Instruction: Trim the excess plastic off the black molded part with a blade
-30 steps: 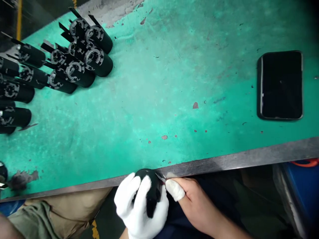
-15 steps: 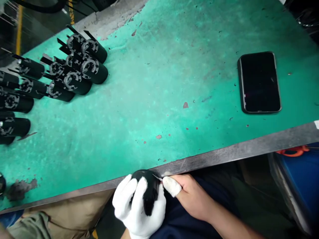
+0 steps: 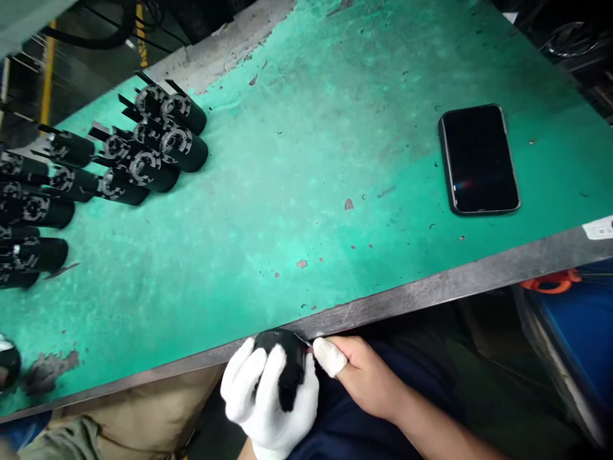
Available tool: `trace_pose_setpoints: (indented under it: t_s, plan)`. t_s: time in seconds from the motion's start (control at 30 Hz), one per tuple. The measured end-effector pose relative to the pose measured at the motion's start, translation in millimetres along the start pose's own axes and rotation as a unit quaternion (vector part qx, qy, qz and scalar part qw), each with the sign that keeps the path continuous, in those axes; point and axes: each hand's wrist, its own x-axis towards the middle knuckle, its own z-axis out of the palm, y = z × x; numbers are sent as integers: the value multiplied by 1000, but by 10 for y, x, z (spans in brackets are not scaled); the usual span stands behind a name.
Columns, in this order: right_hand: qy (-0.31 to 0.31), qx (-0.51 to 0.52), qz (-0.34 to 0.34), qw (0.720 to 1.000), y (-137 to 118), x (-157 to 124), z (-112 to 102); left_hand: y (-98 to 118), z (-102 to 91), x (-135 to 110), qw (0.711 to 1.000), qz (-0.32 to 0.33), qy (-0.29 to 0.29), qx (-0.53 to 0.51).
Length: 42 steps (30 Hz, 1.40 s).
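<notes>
My left hand (image 3: 271,399), in a white glove, is wrapped around a black rounded plastic part (image 3: 282,358) at the table's front edge, above my lap. My right hand (image 3: 357,370) is bare apart from a white cover on the thumb. Thumb and fingers pinch a thin metal blade (image 3: 302,340), whose tip meets the right side of the black part's rim. The blade's handle, if it has one, is hidden in the hand.
Several black cylindrical parts with prongs (image 3: 148,169) lie grouped on the green table (image 3: 268,223) at the left. A black smartphone (image 3: 481,160) lies at the right. Orange-handled scissors (image 3: 550,281) rest on something blue below the edge. Another person's leg (image 3: 138,409) shows at lower left.
The camera view has shifted a little, so the phone and black parts sit differently in frame. Both hands keep nearly the same hold, with the blade still at the rim.
</notes>
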Motion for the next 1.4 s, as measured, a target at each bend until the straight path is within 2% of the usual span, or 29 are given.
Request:
trace_pose_setpoints:
  t_s: [0.2,0.3,0.4,0.5,0.57,0.73,0.83,1.0,1.27,1.4]
  plan:
    - [-16,-25,3,1000,-8,-21,-55,13,-7,33,1000,0,6,-8]
    - [1,-55,-1,998,-80,-13,-46,-10,-9,4,1000,1,-4,-7]
    - [25,-76,7,997,-133,-20,-10,-30,-1,-27,1000,20,9,7]
    - [35,-75,11,996,-129,-37,6,-29,8,-25,999,32,23,10]
    - [37,-76,0,996,-116,-48,-9,-20,2,-5,999,34,13,-6]
    - [-3,-114,-35,993,-163,-43,-64,-10,-39,12,999,36,-9,-39]
    - [-10,-134,-26,991,-216,-20,-54,-56,-28,-20,999,37,-14,-38]
    - [36,-143,3,989,-217,15,2,-204,58,-88,985,167,42,-29]
    - [-23,-101,13,994,-229,24,-97,-295,69,-125,981,187,46,-33]
    - [-13,-135,36,990,-251,17,-76,-415,99,-170,960,277,31,-38]
